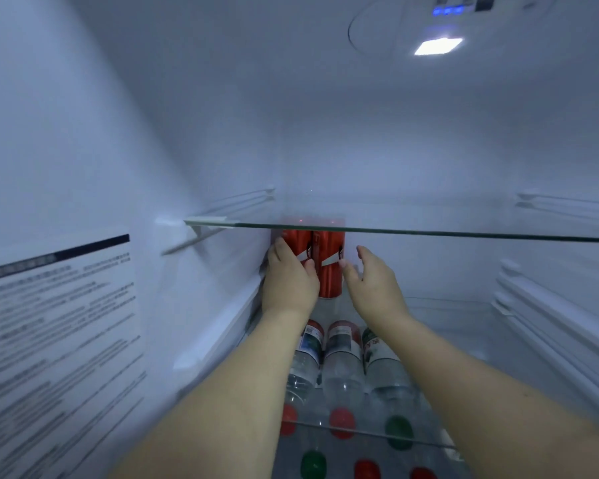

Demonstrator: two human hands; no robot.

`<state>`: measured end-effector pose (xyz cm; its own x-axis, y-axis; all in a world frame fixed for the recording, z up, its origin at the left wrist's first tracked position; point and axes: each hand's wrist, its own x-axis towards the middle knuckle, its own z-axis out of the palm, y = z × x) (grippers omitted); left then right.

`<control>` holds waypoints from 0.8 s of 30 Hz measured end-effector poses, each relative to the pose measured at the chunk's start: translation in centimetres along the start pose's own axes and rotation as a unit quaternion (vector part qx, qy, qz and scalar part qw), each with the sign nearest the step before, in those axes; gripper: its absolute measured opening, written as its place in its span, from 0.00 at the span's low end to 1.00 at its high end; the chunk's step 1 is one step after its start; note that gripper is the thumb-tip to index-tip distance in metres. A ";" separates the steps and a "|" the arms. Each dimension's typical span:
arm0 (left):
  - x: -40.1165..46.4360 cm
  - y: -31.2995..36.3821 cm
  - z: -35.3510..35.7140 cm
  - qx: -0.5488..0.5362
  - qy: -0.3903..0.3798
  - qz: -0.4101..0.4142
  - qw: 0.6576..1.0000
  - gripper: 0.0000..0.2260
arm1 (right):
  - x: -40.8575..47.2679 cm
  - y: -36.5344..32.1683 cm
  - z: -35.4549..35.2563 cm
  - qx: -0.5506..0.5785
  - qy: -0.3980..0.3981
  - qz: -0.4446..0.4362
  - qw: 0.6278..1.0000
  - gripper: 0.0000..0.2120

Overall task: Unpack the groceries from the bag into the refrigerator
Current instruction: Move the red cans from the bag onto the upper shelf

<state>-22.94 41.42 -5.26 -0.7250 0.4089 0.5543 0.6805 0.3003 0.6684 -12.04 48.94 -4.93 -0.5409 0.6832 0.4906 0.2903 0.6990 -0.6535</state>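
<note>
We observe two red cans (pixel 327 264) upright at the refrigerator's back, under the glass shelf (pixel 429 232). Our left hand (pixel 289 280) grips the 9 o'clock can; our right hand (pixel 374 283), fingers relaxed, holds nothing, its thumb touching the other.

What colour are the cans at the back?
Red cans with a white stripe, seen in the head view.
</note>
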 end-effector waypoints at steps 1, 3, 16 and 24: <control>-0.2 0.1 -0.3 0.000 -0.016 -0.005 1.000 0.27 | -0.5 -0.1 -0.5 -0.018 -0.015 0.006 1.000 0.27; -0.8 0.4 -1.0 -0.008 -0.045 -0.010 0.999 0.26 | -1.8 -0.4 -1.5 -0.055 -0.051 0.017 0.997 0.25; -10.7 3.6 -7.9 0.115 -0.135 0.121 0.977 0.24 | -14.2 -2.6 -8.6 -0.190 -0.110 0.024 0.975 0.29; -16.8 4.3 -14.1 0.185 -0.177 0.129 0.958 0.28 | -17.8 -5.9 -12.7 -0.320 -0.197 0.068 0.924 0.29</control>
<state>-9.36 23.64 -4.68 -0.4911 0.7570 0.4311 0.8706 0.4091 0.2734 5.89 35.33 -2.51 -0.6735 0.7326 0.0986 0.7164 0.6797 -0.1572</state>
